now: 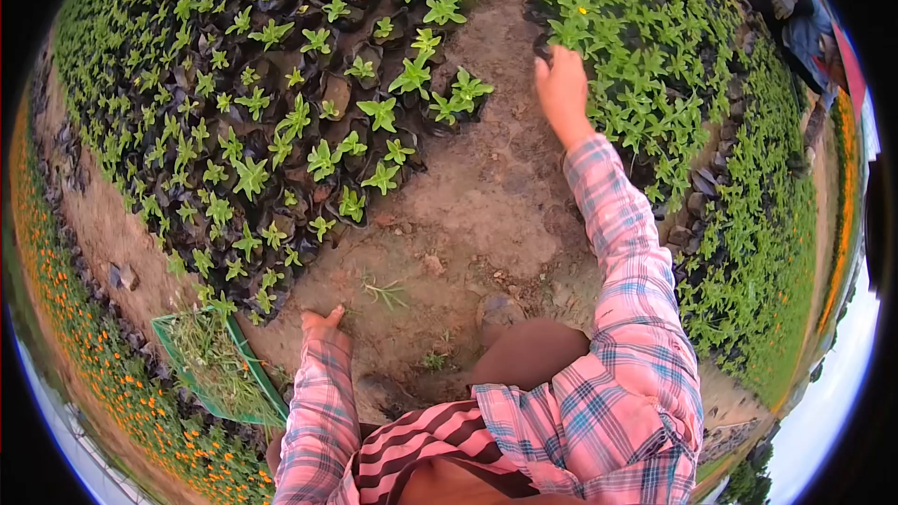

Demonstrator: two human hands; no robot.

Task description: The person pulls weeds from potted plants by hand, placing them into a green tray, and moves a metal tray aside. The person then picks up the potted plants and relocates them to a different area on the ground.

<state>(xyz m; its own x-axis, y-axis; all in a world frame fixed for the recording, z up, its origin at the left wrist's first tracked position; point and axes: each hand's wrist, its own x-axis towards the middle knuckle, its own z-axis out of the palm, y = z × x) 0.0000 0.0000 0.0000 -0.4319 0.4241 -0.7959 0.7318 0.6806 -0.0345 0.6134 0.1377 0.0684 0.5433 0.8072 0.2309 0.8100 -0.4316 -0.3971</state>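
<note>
My right hand (564, 93) reaches out to the left edge of a bed of leafy green seedlings (636, 65). Its fingers curl downward at the leaves, closed, and whatever they hold is hidden. Low at the left, my left hand (324, 322) is over bare soil beside a block of seedlings in black bags (281, 131). Its thumb sticks out, but most of its fingers are out of sight. A small uprooted-looking tuft of grass (385, 294) lies on the soil to the right of that hand.
A green crate (245, 355) with cut grass and weeds stands by my left forearm. A soil path (468, 196) runs between the seedling blocks. Orange flowers (122, 355) grow at far left. Another person (804, 33) is bent over at upper right. My knee (533, 355) is below.
</note>
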